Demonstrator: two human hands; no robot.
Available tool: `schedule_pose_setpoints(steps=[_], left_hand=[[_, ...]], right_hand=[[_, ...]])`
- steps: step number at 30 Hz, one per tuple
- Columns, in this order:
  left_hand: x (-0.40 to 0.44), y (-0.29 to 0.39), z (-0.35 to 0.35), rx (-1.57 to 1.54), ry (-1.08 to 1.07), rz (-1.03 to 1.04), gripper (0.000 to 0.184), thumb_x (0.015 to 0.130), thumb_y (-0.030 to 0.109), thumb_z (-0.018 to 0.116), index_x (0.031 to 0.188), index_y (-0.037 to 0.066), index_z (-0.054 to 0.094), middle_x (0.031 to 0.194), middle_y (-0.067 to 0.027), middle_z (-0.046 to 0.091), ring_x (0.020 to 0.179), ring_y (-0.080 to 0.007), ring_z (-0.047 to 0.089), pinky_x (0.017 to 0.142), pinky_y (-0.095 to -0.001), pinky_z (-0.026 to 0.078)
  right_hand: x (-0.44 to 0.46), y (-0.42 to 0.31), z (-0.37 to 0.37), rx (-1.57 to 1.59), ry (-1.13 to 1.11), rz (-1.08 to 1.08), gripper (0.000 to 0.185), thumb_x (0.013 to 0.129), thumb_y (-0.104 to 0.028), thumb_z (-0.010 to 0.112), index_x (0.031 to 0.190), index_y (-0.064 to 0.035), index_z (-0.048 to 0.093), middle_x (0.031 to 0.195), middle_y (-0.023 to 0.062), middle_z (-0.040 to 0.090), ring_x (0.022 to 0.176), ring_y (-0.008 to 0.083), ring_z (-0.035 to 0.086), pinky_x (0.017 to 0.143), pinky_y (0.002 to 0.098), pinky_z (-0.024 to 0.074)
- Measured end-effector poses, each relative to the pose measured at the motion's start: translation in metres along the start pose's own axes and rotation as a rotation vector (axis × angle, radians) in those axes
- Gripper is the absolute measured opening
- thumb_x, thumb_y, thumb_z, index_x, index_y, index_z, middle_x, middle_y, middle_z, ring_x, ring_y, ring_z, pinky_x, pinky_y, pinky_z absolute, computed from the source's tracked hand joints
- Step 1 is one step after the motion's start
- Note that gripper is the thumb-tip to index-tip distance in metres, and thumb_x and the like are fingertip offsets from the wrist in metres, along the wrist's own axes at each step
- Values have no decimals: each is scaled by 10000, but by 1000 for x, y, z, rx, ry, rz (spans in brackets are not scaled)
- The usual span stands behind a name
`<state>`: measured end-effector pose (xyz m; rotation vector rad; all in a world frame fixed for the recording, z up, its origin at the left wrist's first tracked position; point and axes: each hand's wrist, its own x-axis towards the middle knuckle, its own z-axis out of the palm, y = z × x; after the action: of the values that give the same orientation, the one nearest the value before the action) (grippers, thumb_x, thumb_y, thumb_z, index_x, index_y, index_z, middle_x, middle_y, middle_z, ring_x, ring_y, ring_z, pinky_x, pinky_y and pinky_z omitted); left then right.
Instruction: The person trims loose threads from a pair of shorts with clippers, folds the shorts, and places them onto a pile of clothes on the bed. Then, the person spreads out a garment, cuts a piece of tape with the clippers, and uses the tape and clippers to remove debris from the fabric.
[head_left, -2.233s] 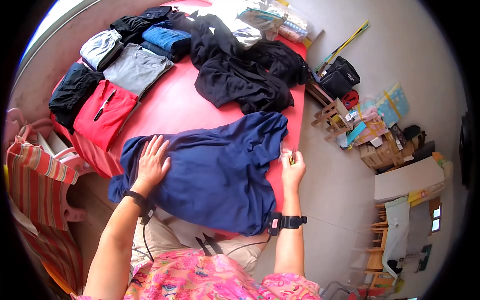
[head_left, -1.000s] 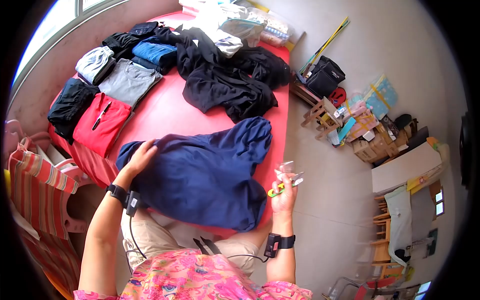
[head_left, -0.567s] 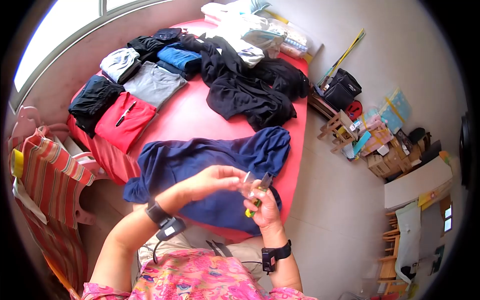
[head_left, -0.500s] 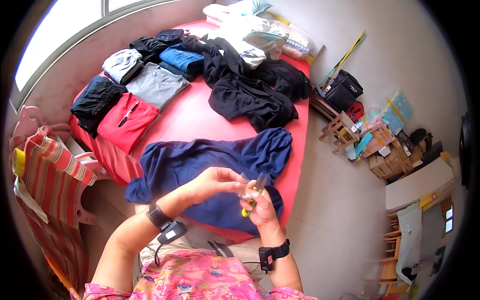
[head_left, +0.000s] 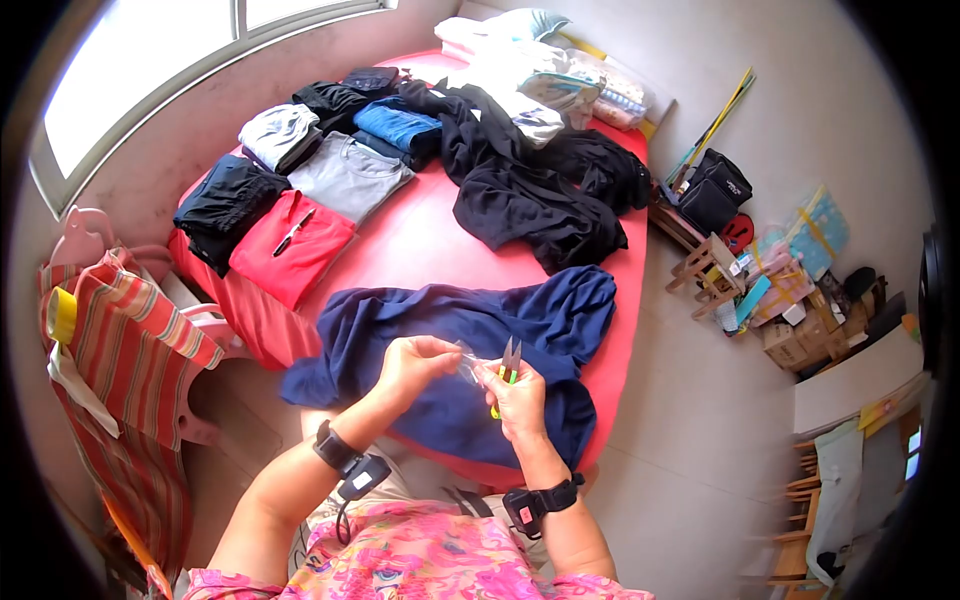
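My right hand (head_left: 518,402) is closed around a pair of small thread snips (head_left: 509,362) with green-yellow handles and pointed metal blades facing up and away. A small crinkled piece of clear plastic (head_left: 468,364) stretches between both hands. My left hand (head_left: 412,368) pinches its left end, while the fingers of my right hand touch the other side. What the plastic contains, if anything, is too small to tell. Below both hands, a dark blue garment (head_left: 450,320) lies spread and wrinkled over the near edge of the bed.
The bed (head_left: 420,245) has a red-pink cover. On it are a folded red shirt (head_left: 280,262) with a pen (head_left: 294,230), a grey shirt (head_left: 352,178), folded jeans (head_left: 398,124) and loose black clothes (head_left: 540,205). Striped cloth (head_left: 130,340) drapes a pink chair at left.
My hands have moved slightly left and drawn a little apart, with the plastic stretched between them. The snips now stand more upright. The whole view has shifted to the right.
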<state>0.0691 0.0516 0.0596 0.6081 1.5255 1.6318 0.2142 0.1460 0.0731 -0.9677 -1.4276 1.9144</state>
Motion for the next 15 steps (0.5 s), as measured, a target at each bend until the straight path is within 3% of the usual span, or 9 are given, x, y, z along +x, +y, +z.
schedule_pose_setpoints(steps=[5,8,14,15], left_hand=[[0,3,-7,-14,23,27,142,777,89,735,884,-1,710,768,-44,685,686,-88,606,651,-227,485],[-1,6,-14,-1,-18,2,143,776,98,747,870,-2,704,763,-46,682,678,-89,599,640,-222,465],[1,14,-28,53,-60,9,115,787,90,727,846,-2,691,738,-49,666,661,-100,588,627,-225,447],[7,12,-39,42,58,47,90,793,76,706,841,1,689,744,-44,665,656,-97,584,623,-223,446]], right_hand=[[6,5,5,-89,-12,-88,103,788,-12,728,842,-29,642,796,65,672,482,49,479,444,174,378],[14,-4,-11,67,-210,228,163,782,-54,750,881,-43,622,794,34,651,513,41,484,456,173,378],[16,-2,-12,16,-310,225,231,793,-43,731,1010,-11,660,846,17,655,527,37,455,469,158,358],[17,-6,-16,149,-324,300,230,794,-45,728,1012,-4,667,875,26,666,571,53,536,464,160,363]])
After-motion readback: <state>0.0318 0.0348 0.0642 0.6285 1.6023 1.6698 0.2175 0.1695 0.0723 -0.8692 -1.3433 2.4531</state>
